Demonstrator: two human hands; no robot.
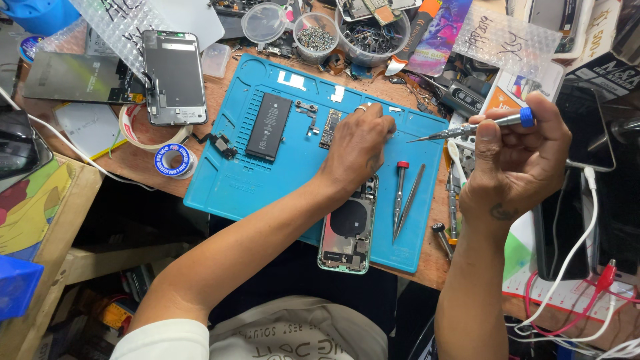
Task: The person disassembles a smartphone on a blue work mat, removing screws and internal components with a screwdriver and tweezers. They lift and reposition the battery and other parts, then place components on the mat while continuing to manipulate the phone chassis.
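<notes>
— What is each hand doing?

— The right hand (pixel 517 157) has its fingers clamped on a slim silver screwdriver with a blue cap (pixel 477 127), held above the desk's right side, tip pointing left. The left hand (pixel 357 147) rests on the blue silicone work mat (pixel 233 180), fingertips pinched together near the mat's top edge — on what, I cannot tell.

— And the phone?

— The opened phone housing (pixel 347 230) lies on the mat just below the left wrist, a black rectangular battery (pixel 268 125) further left.

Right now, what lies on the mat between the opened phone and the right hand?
Head view: a red-capped screwdriver and tweezers lie side by side on the blue mat.
</notes>
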